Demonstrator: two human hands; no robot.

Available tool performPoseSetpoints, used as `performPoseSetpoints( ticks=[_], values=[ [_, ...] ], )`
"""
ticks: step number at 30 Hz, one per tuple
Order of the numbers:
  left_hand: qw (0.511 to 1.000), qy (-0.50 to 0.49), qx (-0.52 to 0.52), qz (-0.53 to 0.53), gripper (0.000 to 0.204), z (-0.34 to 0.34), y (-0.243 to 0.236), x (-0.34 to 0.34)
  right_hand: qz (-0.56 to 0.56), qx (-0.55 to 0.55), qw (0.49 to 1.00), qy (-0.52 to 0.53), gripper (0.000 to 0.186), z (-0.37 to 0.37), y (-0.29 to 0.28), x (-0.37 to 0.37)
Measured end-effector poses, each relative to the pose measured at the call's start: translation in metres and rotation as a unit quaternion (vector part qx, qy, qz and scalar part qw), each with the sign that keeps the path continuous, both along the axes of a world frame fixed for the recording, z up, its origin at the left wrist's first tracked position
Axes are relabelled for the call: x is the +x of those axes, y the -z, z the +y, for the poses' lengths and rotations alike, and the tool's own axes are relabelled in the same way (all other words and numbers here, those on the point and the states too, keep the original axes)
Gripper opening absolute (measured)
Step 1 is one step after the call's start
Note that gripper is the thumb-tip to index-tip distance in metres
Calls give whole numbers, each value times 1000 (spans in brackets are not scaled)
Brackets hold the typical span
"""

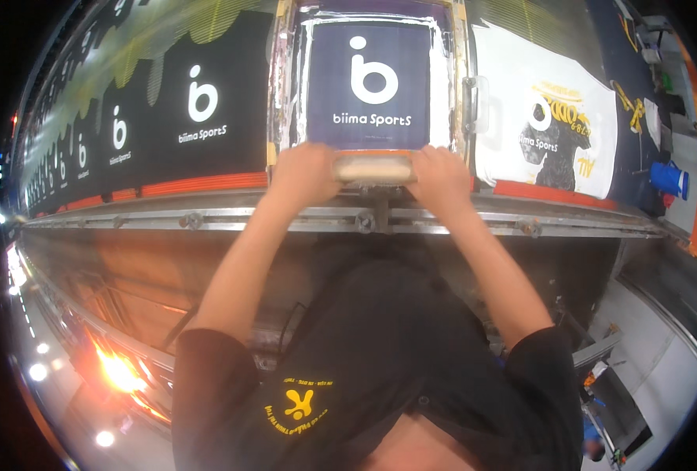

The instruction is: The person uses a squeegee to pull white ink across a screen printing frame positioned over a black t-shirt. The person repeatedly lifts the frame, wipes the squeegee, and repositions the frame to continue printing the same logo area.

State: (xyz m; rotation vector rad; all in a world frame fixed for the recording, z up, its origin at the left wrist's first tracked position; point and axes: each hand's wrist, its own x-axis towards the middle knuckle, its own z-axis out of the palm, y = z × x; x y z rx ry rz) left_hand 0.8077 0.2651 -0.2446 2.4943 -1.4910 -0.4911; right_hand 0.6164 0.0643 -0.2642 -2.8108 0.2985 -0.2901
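Observation:
Both my hands grip a squeegee with a pale wooden handle (373,169) at the near end of a screen-printing frame (462,78). My left hand (305,173) is closed round its left end, and my right hand (442,177) round its right end. Dark blue mesh (329,78) fills the middle of the frame, with a white rounded logo and lettering showing on it. White smears run round the mesh border. The squeegee's blade is hidden under the handle and fingers.
Black printed fabric pieces (234,141) run along the table to the left. White fabric (592,78) with black and yellow print lies right of the frame. A metal rail (301,218) edges the table in front of me. A bright orange glow (120,369) shows at lower left; a blue object (669,180) sits far right.

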Motion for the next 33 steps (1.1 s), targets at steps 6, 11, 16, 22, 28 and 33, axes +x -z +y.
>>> performPoseSetpoints(
  ticks=[6,11,16,22,28,33],
  values=[
    [1000,4,-2,-10,57,-40,-9,11,45,35,998,3,46,-17,-10,38],
    [991,22,109,79,78,-58,-4,31,249,128,960,29,58,-32,-28,59],
    [963,70,160,206,80,-81,10,64,289,206,935,-8,63,-55,-14,75],
    [983,60,84,151,72,-115,-47,124,-129,358,869,315,43,-138,-24,57],
    [998,61,-31,10,62,-177,-35,202,-95,287,863,404,45,-166,34,46],
    [996,70,-49,-13,50,-200,-1,229,2,503,745,437,43,-154,8,67]
  ],
)
